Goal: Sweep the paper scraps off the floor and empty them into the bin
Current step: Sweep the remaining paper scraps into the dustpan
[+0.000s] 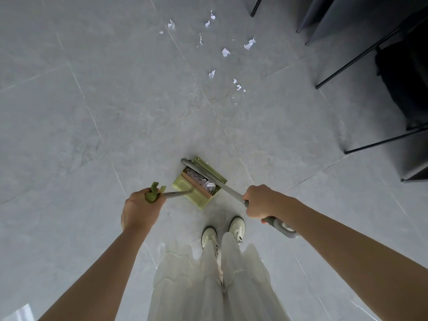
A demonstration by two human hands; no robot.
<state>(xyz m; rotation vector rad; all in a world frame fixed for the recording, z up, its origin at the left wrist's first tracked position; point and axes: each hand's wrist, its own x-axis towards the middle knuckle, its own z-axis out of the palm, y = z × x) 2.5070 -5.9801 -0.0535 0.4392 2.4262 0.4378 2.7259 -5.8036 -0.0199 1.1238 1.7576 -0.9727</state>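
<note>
A green dustpan [201, 197] stands on the grey tiled floor just ahead of my shoes, with white paper scraps inside it. My left hand [141, 208] grips the green end of its metal handle. My right hand [261, 201] grips the grey handle of the broom [222, 184], whose head lies across the dustpan's mouth. Several white paper scraps [225, 52] lie scattered on the floor farther ahead, from the top centre down to about the middle.
Black chair or table legs [354, 61] and dark furniture stand along the right side. A dark bag [407, 72] sits under them. My white shoes [236, 227] are right behind the dustpan. Bare floor tiles spread to the left.
</note>
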